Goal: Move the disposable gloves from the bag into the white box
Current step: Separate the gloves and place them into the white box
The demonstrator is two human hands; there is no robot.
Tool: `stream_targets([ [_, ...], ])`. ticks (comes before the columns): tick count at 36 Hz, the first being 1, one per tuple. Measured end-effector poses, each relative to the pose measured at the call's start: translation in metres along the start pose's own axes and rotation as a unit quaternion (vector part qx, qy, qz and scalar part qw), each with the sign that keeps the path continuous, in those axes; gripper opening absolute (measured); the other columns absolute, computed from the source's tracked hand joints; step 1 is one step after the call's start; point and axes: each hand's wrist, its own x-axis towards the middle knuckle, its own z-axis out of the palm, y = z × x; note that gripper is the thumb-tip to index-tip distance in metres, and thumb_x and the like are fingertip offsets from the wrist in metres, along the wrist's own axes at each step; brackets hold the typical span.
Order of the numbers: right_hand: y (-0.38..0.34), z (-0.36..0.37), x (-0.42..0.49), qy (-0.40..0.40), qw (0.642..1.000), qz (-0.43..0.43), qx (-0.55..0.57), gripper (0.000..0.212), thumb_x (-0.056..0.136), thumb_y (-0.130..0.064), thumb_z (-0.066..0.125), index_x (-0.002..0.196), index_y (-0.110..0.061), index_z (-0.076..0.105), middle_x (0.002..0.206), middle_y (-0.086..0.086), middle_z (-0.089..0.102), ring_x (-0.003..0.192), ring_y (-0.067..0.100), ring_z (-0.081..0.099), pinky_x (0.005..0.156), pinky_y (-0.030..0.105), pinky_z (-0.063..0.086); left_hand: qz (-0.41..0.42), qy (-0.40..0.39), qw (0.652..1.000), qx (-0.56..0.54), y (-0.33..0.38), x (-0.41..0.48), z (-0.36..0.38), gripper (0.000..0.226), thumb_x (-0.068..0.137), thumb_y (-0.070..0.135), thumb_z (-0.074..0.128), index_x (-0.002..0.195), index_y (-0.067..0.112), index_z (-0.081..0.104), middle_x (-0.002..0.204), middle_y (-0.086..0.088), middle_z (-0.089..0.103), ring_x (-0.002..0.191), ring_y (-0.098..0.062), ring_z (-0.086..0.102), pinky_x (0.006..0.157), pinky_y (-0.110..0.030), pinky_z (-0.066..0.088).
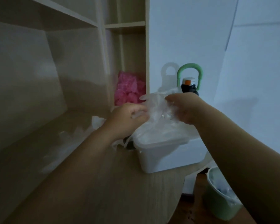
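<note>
left hand [128, 118] and right hand [183, 109], curled fingers [138, 109] tight on disposable gloves [155, 107] over white box [165, 157]

Pale wooden tabletop [103, 183]: white box [168, 156] sits at its right edge, crumpled clear plastic bag [66, 143] lies left, dark bottle [189, 88] rises just behind the box.

Gloves [153, 107]: thin clear plastic in a crumpled bunch, gripped between the left hand [128, 117] and right hand [183, 109] just above the box, lower part draping onto its open top.
White box [165, 157]: rectangular, upright, at the right edge of the desk [103, 191], near its rounded front corner.
Bag [66, 146]: clear, limp, lying on the desk left of the box; blurred.
</note>
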Motion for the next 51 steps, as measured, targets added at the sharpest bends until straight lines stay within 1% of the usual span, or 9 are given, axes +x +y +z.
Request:
stream_targets([
  [2, 0.006, -0.018, 0.008, 0.056, 0.995, 0.000, -0.087, 0.011, 0.085, -0.009, 0.063, 0.083, -0.006, 0.053, 0.079, 0.009, 0.054, 0.069, 0.022, 0.056, 0.052, 0.032, 0.050, 0.013, -0.042, 0.997, 0.071, 0.003, 0.005, 0.009, 0.034, 0.087, 0.034, 0.066, 0.119, 0.023, 0.067, 0.124, 0.005, 0.061, 0.117, -0.008, 0.053, 0.105, -0.032, 0.039],
  [8, 0.018, -0.053, 0.027, 0.058, 0.921, -0.006, -0.385, 0.021, 0.081, -0.005, 0.066, 0.098, 0.004, 0.061, 0.091, 0.019, 0.067, 0.083, 0.032, 0.065, 0.084, 0.038, 0.054, 0.013, -0.111, 0.980, 0.164, 0.010, 0.017, 0.029, 0.031, 0.089, 0.039, 0.063, 0.117, 0.028, 0.068, 0.127, 0.007, 0.060, 0.118, -0.011, 0.052, 0.099, -0.027, 0.039],
  [11, 0.020, -0.059, 0.030, 0.038, 0.852, -0.033, -0.521, 0.016, 0.082, -0.013, 0.067, 0.092, -0.002, 0.063, 0.078, 0.009, 0.059, 0.068, 0.021, 0.054, 0.068, 0.028, 0.046, 0.026, -0.119, 0.975, 0.185, 0.015, 0.026, 0.034, 0.032, 0.090, 0.037, 0.061, 0.121, 0.029, 0.065, 0.132, 0.007, 0.057, 0.123, -0.011, 0.049, 0.098, -0.025, 0.037],
  [20, 0.029, -0.056, 0.032, 0.124, 0.792, -0.232, -0.551, 0.056, 0.083, -0.020, 0.066, 0.133, -0.016, 0.040, 0.123, 0.011, 0.054, 0.109, 0.032, 0.052, 0.088, 0.040, 0.042, -0.023, -0.242, 0.937, 0.250, 0.015, 0.038, 0.050, 0.056, 0.085, 0.037, 0.067, 0.138, 0.029, 0.049, 0.145, 0.010, 0.045, 0.131, -0.011, 0.042, 0.109, -0.029, 0.034],
  [24, 0.029, -0.047, 0.025, -0.056, 0.805, -0.202, -0.556, 0.052, 0.087, -0.033, 0.065, 0.135, -0.018, 0.050, 0.132, 0.004, 0.054, 0.117, 0.022, 0.052, 0.100, 0.034, 0.040, -0.063, -0.327, 0.889, 0.314, 0.012, 0.042, 0.058, 0.058, 0.091, 0.039, 0.059, 0.144, 0.027, 0.040, 0.145, 0.005, 0.046, 0.129, -0.017, 0.044, 0.106, -0.030, 0.036],
  [30, 0.045, -0.045, 0.030, -0.211, 0.688, -0.015, -0.694, 0.057, 0.093, -0.022, 0.055, 0.146, -0.028, 0.035, 0.148, 0.002, 0.037, 0.133, 0.024, 0.038, 0.109, 0.038, 0.029, -0.088, -0.424, 0.814, 0.387, 0.018, 0.044, 0.072, 0.041, 0.099, 0.019, 0.045, 0.140, 0.013, 0.044, 0.141, -0.008, 0.048, 0.126, -0.025, 0.046, 0.103, -0.034, 0.034],
  [39, 0.024, -0.037, 0.026, -0.073, 0.855, -0.162, -0.488, 0.047, 0.089, -0.017, 0.063, 0.135, -0.015, 0.051, 0.133, 0.007, 0.054, 0.117, 0.024, 0.054, 0.095, 0.029, 0.041, -0.035, -0.199, 0.953, 0.224, 0.011, 0.037, 0.027, 0.056, 0.086, 0.037, 0.068, 0.138, 0.027, 0.049, 0.134, 0.004, 0.055, 0.116, -0.013, 0.053, 0.094, -0.028, 0.043],
  [47, 0.011, 0.033, -0.023, -0.086, 0.849, -0.289, -0.434, 0.029, 0.093, -0.022, 0.055, 0.109, 0.001, 0.064, 0.108, 0.014, 0.066, 0.100, 0.028, 0.061, 0.089, 0.038, 0.048, -0.073, 0.006, 0.997, 0.038, -0.022, -0.007, -0.027, 0.031, 0.089, 0.026, 0.066, 0.119, 0.020, 0.066, 0.105, 0.008, 0.066, 0.101, -0.009, 0.062, 0.094, -0.037, 0.051],
  [51, 0.020, 0.079, -0.042, -0.106, 0.857, -0.324, -0.386, 0.028, 0.093, -0.026, 0.058, 0.117, -0.014, 0.063, 0.112, 0.001, 0.065, 0.095, 0.013, 0.059, 0.079, 0.022, 0.044, -0.123, 0.015, 0.991, 0.058, -0.051, -0.043, -0.052, 0.033, 0.086, 0.024, 0.069, 0.118, 0.020, 0.067, 0.102, 0.010, 0.066, 0.098, -0.009, 0.064, 0.091, -0.036, 0.052],
])
